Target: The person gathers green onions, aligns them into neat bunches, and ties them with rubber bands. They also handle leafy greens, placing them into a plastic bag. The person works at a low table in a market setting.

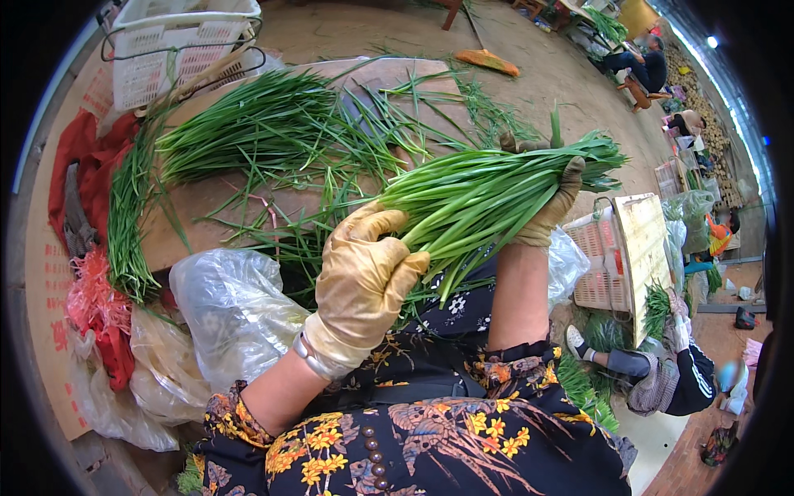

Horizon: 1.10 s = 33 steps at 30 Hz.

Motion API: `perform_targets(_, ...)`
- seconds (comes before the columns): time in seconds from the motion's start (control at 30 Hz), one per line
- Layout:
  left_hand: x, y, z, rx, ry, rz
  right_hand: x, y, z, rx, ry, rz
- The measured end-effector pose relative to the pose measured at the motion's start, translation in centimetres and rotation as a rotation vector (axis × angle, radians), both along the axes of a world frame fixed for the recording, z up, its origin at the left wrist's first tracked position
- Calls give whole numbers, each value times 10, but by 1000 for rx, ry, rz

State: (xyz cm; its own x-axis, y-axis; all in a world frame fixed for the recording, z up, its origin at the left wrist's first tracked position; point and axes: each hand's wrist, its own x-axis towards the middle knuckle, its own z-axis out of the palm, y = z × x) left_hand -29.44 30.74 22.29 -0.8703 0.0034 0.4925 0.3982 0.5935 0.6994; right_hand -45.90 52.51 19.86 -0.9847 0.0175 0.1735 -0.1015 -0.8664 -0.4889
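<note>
A thick bunch of garlic chives is held above the work board, its pale stem ends toward the left and its leaf tips toward the right. My right hand, in a dirty tan glove, wraps around the leafy part. My left hand, gloved in pale yellow, is closed with curled fingers at the stem ends; whatever lies inside its grip is mostly hidden. Beyond it, a large pile of chives rests on the board, with loose leaves scattered around.
A clear plastic bag hangs at the board's near edge. Red cloth and pink strings lie at left. A white crate stands far left, another crate at right. An orange broom head lies on the floor. Other people sit at right.
</note>
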Motion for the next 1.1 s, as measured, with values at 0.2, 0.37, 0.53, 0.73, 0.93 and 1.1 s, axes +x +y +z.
perform_targets(0.2, 7, 1, -13, 358, -256, 3, 8, -7, 9, -86, 52, 155)
perform_targets(0.37, 6, 4, -18, 161, -161, 21, 10, -12, 18, -26, 41, 93)
perform_targets(0.53, 9, 2, -21, 181, -187, 9, 11, -10, 26, -61, 107, 120)
perform_targets(0.73, 18, 7, -22, 354, -232, -13, 7, -1, 25, -15, 114, 32)
perform_targets(0.93, 18, 8, -23, 526, -304, -10, 8, -4, 21, -27, 95, 21)
perform_targets(1.1, 23, 11, -26, 374, -328, 38, 9, -7, 25, 11, 167, 43)
